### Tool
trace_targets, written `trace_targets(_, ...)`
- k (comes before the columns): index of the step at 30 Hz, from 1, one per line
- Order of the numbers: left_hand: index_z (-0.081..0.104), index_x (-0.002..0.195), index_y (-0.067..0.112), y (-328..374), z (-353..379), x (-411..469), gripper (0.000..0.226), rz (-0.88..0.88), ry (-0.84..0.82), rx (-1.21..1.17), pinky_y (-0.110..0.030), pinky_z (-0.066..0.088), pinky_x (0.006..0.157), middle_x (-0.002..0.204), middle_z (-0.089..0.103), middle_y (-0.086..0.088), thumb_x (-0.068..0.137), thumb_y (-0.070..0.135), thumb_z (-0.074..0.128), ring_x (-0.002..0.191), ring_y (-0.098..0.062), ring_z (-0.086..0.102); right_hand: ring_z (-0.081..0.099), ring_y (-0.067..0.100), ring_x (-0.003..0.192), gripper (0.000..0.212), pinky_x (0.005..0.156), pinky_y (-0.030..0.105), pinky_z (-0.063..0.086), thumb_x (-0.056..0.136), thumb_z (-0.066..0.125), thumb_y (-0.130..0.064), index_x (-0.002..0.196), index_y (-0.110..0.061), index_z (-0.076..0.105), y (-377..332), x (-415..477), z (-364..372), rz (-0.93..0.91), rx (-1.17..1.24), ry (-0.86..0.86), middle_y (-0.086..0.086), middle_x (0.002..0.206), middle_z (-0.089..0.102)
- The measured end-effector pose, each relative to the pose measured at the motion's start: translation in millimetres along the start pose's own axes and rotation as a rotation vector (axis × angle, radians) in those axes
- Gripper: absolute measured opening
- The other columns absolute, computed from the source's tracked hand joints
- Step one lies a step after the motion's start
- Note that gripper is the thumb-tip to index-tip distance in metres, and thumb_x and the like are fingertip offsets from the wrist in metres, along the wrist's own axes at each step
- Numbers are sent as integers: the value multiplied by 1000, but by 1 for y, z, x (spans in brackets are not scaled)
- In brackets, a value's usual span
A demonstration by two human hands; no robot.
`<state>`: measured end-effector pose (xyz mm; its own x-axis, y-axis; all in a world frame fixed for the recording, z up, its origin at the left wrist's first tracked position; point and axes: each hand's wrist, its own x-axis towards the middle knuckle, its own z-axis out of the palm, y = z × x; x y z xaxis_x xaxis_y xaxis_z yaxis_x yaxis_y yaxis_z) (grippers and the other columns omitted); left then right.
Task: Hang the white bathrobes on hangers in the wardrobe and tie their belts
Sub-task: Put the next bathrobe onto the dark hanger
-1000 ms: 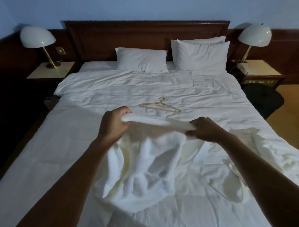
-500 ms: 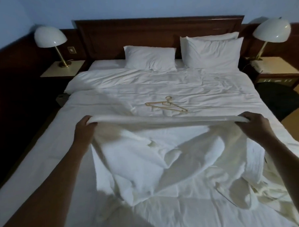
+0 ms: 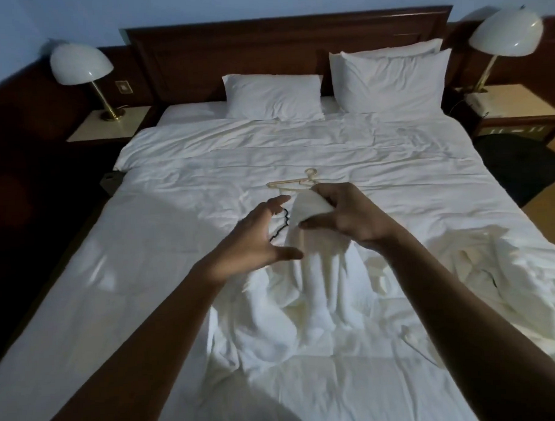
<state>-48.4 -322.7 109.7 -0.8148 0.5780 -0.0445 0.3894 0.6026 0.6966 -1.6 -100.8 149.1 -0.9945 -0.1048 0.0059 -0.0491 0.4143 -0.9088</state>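
Two bare arms reach out over a made double bed (image 3: 145, 279) covered by a white duvet. The right hand (image 3: 349, 213) pinches a bunched corner of a white bathrobe (image 3: 308, 291) and holds it clear of the covers, while the rest of the garment trails down into a crumpled heap on the middle of the bed. The left hand (image 3: 255, 240) hovers just beside it, fingers spread and holding nothing. A thin black loop (image 3: 281, 224) dangles from the raised cloth between the two hands. A pale hanger (image 3: 295, 185) lies flat on the duvet just beyond the hands, its near end hidden behind the right hand. More rumpled white cloth (image 3: 482, 262) lies on the bed's right side; whether it is a second robe cannot be told. Two pillows (image 3: 272, 96) rest against the dark wooden headboard (image 3: 288, 41). The left nightstand (image 3: 117, 129) bears a left lamp (image 3: 80, 64) with a white dome shade; the right nightstand (image 3: 519, 104) bears a matching right lamp (image 3: 505, 33).
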Motion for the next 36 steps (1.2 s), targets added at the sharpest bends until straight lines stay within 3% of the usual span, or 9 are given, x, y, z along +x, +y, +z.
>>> trace_targets(3, 68, 126, 29, 22, 8, 10, 40, 59, 264, -212, -32, 55, 94, 116, 73, 14, 87, 23, 78, 109, 2, 66, 67, 15, 81, 31, 71, 30, 52, 69, 88, -28, 95, -21, 72, -27, 13, 0, -115, -155, -75, 1, 87, 71)
trace_targets(6, 73, 103, 22, 5, -26, 12, 31, -57, 553, -268, -37, 57, 85, 97, 75, 8, 79, 4, 64, 95, -7, 71, 66, 20, 89, 19, 76, 32, 50, 77, 74, -32, 94, -26, 69, 2, 25, -10, -40, -520, -34, 1, 92, 70)
trace_targets(11, 62, 125, 20, -26, -90, 1, 35, -343, 886, -568, -27, 49, 88, 116, 64, 0, 93, 7, 65, 110, -19, 63, 68, 31, 96, 36, 86, 33, 53, 70, 38, -32, 78, -27, 73, 111, -4, -22, 314, -741, -29, -2, 92, 74)
trace_targets(16, 70, 118, 25, -35, -105, -16, 32, -361, 658, -339, -32, 53, 96, 104, 73, 9, 87, 14, 73, 108, -18, 69, 64, 13, 67, 30, 72, 28, 48, 82, 61, -13, 72, -41, 65, 133, -15, -7, 350, -567, -41, -6, 70, 69)
trace_targets(18, 71, 121, 23, -22, -93, -16, 38, -271, 441, -284, -38, 55, 99, 110, 75, 8, 85, 12, 75, 107, -13, 70, 65, 9, 79, 30, 79, 28, 50, 81, 77, -21, 101, -41, 65, 114, -7, 14, 209, -443, 17, -7, 90, 70)
trace_targets(22, 71, 106, 24, 29, -59, -4, 35, -20, 85, -111, -37, 55, 85, 101, 75, 5, 75, 11, 74, 97, -14, 71, 48, 5, 127, 97, 95, 15, 42, 70, 88, -46, 150, -27, 37, 48, 22, 56, -80, -280, 30, -9, 144, 48)
trace_targets(26, 62, 96, 31, 35, -57, 0, 28, -42, 162, 145, -30, 51, 68, 86, 68, 10, 73, 20, 71, 80, -7, 64, 70, 26, 108, 32, 91, 41, 54, 88, 65, -25, 116, -13, 70, 14, 33, 42, -160, -166, 119, 4, 111, 75)
trace_targets(32, 65, 76, 29, -49, 31, -21, 12, -318, 103, 95, -28, 48, 64, 77, 71, 5, 81, 22, 73, 76, -15, 70, 67, 31, 84, 29, 72, 42, 53, 75, 50, -1, 97, 3, 69, -7, 16, -4, -161, 445, 259, 18, 90, 70)
trace_targets(36, 71, 119, 11, -125, 54, -47, 29, -675, 297, -43, -35, 47, 93, 124, 70, -12, 96, 28, 65, 116, -34, 64, 70, 30, 84, 31, 71, 37, 57, 85, 47, 8, 97, -2, 73, 12, 2, -52, 30, 654, 584, 20, 93, 72)
